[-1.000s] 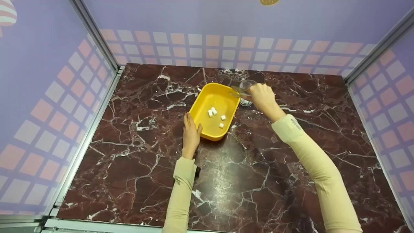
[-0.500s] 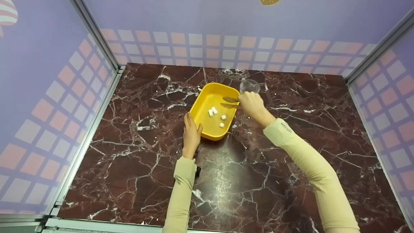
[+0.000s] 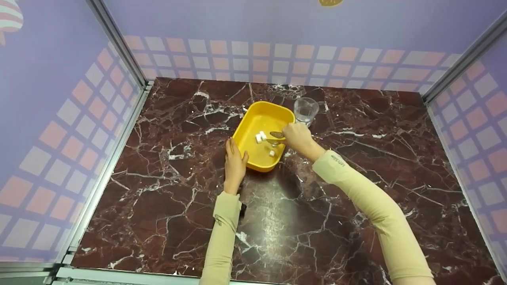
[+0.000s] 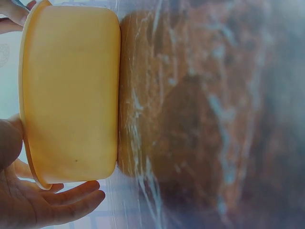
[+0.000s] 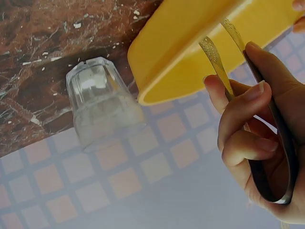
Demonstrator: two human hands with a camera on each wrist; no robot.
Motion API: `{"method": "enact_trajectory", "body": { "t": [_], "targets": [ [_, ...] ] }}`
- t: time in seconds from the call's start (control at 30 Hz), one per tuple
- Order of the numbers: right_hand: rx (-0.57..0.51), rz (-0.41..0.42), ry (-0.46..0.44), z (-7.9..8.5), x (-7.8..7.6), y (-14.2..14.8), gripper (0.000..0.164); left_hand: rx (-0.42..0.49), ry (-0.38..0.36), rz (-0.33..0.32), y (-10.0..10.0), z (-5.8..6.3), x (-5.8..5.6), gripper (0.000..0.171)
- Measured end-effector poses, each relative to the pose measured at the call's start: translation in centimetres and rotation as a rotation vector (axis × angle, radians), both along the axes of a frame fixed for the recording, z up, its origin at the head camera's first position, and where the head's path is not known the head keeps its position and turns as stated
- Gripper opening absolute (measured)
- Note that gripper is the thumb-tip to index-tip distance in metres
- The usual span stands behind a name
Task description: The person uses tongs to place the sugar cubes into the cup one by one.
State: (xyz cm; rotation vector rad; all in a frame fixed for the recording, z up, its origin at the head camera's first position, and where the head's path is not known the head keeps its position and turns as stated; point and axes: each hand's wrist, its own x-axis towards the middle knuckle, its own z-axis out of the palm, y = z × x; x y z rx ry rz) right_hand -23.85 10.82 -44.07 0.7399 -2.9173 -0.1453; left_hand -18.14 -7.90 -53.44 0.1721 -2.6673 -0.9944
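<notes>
A yellow plastic tub stands on the marble-patterned table with several small white cubes on its floor. My left hand holds the tub's near left corner, thumb at the rim and fingers along the outer wall. With its fingers curled, my right hand grips metal tongs over the tub's right rim. The tongs' two perforated tips are apart and reach down inside the tub. One white cube lies partly hidden under the lower tip; another sits nearer the front wall.
Just beyond the tub's far right corner stands a clear drinking glass, close to my right hand. Bits of white show low in the glass. Purple wall panels with a checked band enclose the table at the back and sides.
My right hand has moved from over the glass toward me and left, bringing the tongs' tips down into the tub beside the cubes. The left hand and tub have stayed in place.
</notes>
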Motion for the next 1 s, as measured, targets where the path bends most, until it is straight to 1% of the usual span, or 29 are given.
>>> {"method": "enact_trajectory", "body": {
  "t": [0.1,0.2,0.37,0.5,0.57,0.67,0.83,1.0],
  "targets": [
    [0.011,-0.003,-0.004,-0.6,0.0,-0.3,0.031,0.005,0.010,-0.001,0.0,-0.1,0.0,0.061],
    [0.034,-0.003,0.019,-1.1,0.0,-0.4,0.030,0.007,0.027,-0.003,0.0,-0.2,0.0,0.061],
    [0.042,-0.006,0.046,-1.5,-0.2,-0.8,0.026,-0.003,0.022,0.002,0.0,-0.2,0.0,0.061],
    [0.053,-0.012,0.028,-1.6,-0.3,-1.0,0.021,-0.007,0.020,0.000,0.0,-0.1,0.0,0.062],
    [0.065,-0.014,0.024,-1.5,-0.3,-1.1,0.016,-0.002,0.020,-0.001,0.0,0.0,0.0,0.062],
    [0.079,-0.011,0.032,-1.5,-0.3,-1.2,0.010,0.003,0.012,-0.005,0.0,0.0,0.0,0.062],
    [0.074,-0.005,0.036,-1.5,-0.3,-1.1,0.013,0.006,0.012,-0.005,0.0,0.0,0.0,0.061],
    [0.044,-0.001,0.033,-1.3,-0.4,-0.7,0.011,0.004,0.014,0.004,0.1,0.0,-0.1,0.061]
  ]
}}
